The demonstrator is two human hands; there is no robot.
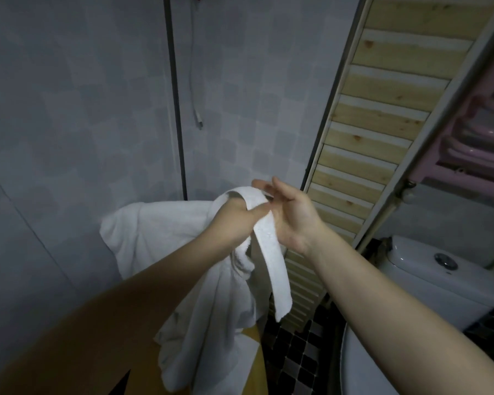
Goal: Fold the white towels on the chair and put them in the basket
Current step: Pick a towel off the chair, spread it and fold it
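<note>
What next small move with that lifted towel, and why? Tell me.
Probably slide the right hand along the hem to the free corner. The left hand grips the white towel bunched, one strip dangles, and the rest hangs crumpled, so it needs spreading before folding.

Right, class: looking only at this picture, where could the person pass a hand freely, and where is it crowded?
Free: the air before the grey tiled wall, left of and above the white towel, and the gap between the right hand and the slatted wooden panel. Crowded: where the left hand grips the towel against the right palm. No bare surface for setting things down is visible.
</note>
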